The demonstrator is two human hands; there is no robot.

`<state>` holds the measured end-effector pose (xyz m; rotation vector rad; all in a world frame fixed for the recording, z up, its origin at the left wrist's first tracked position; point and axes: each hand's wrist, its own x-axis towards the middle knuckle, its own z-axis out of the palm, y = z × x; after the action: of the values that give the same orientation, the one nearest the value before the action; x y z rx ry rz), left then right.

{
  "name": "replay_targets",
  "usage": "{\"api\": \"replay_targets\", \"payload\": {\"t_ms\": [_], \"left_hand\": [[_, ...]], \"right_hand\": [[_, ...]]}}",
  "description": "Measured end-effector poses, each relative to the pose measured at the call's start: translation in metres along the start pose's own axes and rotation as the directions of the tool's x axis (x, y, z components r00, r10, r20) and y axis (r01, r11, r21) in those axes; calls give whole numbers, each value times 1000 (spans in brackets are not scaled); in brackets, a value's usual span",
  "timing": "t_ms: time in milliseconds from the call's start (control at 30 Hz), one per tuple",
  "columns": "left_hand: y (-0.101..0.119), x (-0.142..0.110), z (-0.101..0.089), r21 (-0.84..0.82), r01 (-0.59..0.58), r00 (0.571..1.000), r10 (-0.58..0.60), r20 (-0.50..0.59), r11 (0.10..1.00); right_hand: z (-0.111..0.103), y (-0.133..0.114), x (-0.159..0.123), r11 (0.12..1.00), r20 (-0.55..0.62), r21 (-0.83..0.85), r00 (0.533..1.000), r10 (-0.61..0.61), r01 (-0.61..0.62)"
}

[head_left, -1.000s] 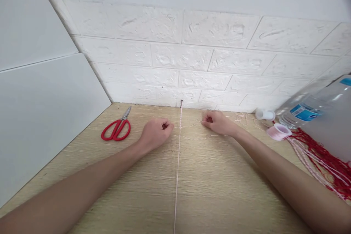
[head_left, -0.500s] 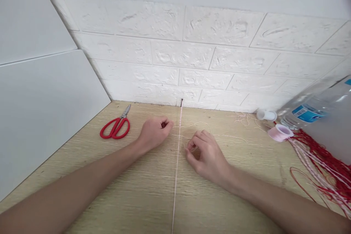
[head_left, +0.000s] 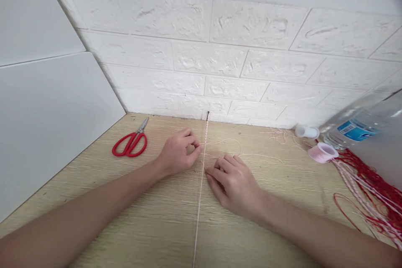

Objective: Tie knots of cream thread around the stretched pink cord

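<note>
A pale pink cord (head_left: 199, 209) runs taut from a dark fixing at the foot of the wall toward me, its far end braided (head_left: 206, 133). Just left of the cord, my left hand (head_left: 179, 153) is closed in a pinch, thumb against forefinger, on a fine thread. That thin pale thread (head_left: 234, 140) curves in a loose loop to the right of the cord. My right hand (head_left: 237, 184), lower and right of the cord, pinches a thread end that sticks up across the cord. Exactly how the threads cross is too fine to make out.
Red-handled scissors (head_left: 130, 144) lie on the wooden table at left, near a white panel (head_left: 56, 121). At right are a pink thread spool (head_left: 320, 153), a white spool (head_left: 306, 132), a plastic bottle (head_left: 354, 130) and tangled red cords (head_left: 370, 180). A white brick-patterned wall (head_left: 176, 63) stands behind.
My right hand has moved left, bringing its thread end up to the cord. My left hand has shifted slightly right, its fingertips now close beside the cord. The view has tilted slightly.
</note>
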<state>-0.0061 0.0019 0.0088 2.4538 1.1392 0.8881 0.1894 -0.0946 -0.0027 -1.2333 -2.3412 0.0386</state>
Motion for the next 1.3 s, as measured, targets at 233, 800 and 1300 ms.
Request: {"api": "replay_targets", "payload": {"t_ms": [233,800,1300], "left_hand": [[-5,8,4,-46,106,992,-102,79,993],[-6,8,0,-102,52,975,-28,220,993],[-5,12,-4,-115,62,944,-21,330,991]], "right_hand": [[-3,1,2,998,43,-49,999,-24,26],[1,5,4,997,93,-59,994,60,-55],[1,7,4,997,99,7,992,79,-80]]}}
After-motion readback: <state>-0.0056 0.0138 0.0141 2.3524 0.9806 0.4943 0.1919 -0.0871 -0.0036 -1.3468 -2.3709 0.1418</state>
